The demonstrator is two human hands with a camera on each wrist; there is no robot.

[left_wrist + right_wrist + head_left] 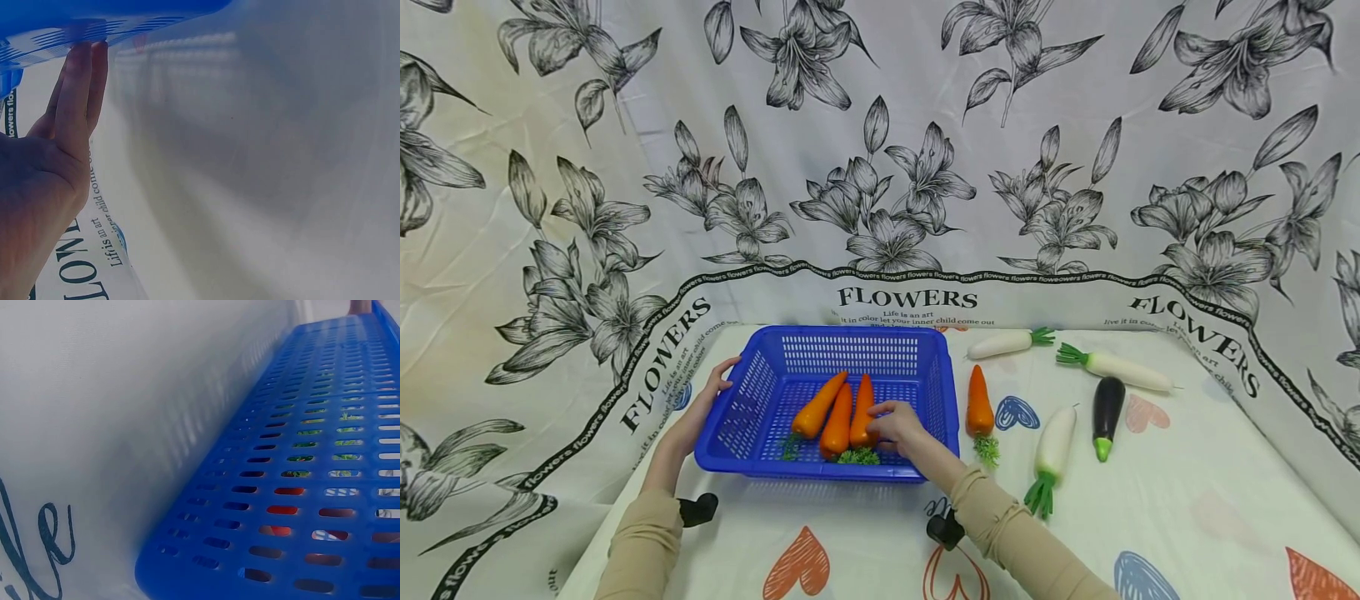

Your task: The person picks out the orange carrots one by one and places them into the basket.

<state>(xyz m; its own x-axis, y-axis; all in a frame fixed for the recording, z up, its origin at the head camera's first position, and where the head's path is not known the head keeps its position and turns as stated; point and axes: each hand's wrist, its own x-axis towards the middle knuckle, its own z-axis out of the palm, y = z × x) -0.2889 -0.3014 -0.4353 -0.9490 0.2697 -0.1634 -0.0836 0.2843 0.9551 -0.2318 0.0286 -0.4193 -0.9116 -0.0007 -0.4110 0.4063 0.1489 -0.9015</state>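
A blue plastic basket [830, 471] with slotted walls stands before me, with three orange carrots inside: one on the left [818, 406], one in the middle [837, 423] and one on the right [862, 408]. My left hand [706, 398] holds the basket's left rim; the left wrist view shows several fingers [76, 94] against the slotted blue plastic. Inside the basket, my right hand [901, 429] has its fingers and thumb at the right carrot's side, pinching it. The right wrist view catches only the basket's outer wall [300, 487]; the hand itself is hidden there.
Right of the basket lie another carrot [979, 402], a dark eggplant [1107, 412], and three white radishes: one at the back [1000, 344], one farther right [1127, 372] and one nearer me [1056, 442]. A flower-print cloth [895, 208] hangs behind the table.
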